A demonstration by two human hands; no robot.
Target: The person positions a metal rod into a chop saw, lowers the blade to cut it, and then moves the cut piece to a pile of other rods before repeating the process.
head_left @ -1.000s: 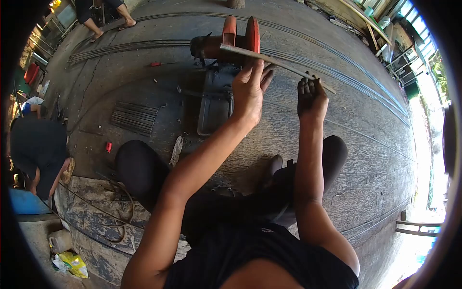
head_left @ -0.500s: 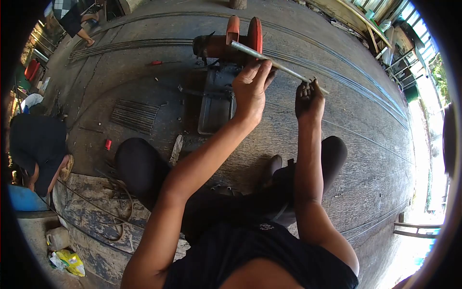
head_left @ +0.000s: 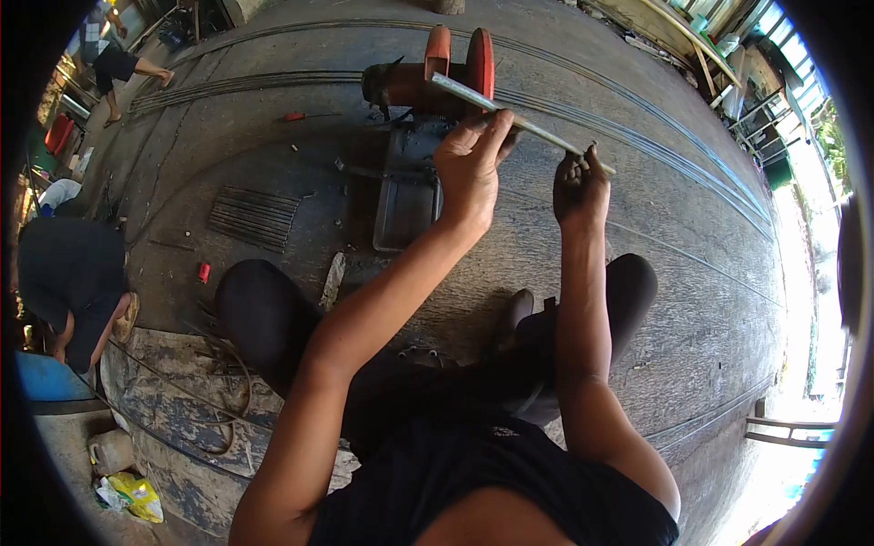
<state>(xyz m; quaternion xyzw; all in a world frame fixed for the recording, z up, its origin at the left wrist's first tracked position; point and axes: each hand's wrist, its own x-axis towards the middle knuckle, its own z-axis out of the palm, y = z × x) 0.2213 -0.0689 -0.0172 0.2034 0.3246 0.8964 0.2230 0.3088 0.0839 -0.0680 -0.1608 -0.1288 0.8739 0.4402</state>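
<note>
A slim grey metal rod [head_left: 546, 136] slants across in front of me, its upper left end overlapping the machine behind it. My left hand [head_left: 469, 177] pinches it near that end between thumb and fingers. Close to the lower right end, the darkened fingers of my right hand [head_left: 581, 189] are closed around the rod. Beyond the hands stands an orange machine [head_left: 408, 87] with a red disc [head_left: 482, 65], resembling a cut-off saw. Its dark rectangular base frame [head_left: 381, 218] lies on the floor towards me.
Short rods [head_left: 253, 218] lie side by side at left, near a small red object [head_left: 204, 272] and a red-handled tool [head_left: 295, 116]. Long rods [head_left: 246, 82] cross the floor behind the machine. One person [head_left: 68, 273] bends over at left; another person [head_left: 118, 64] is farther back.
Both hands and the rod have shifted very slightly left, with the grip unchanged. The person at the far left back has stepped into a different stance.
</note>
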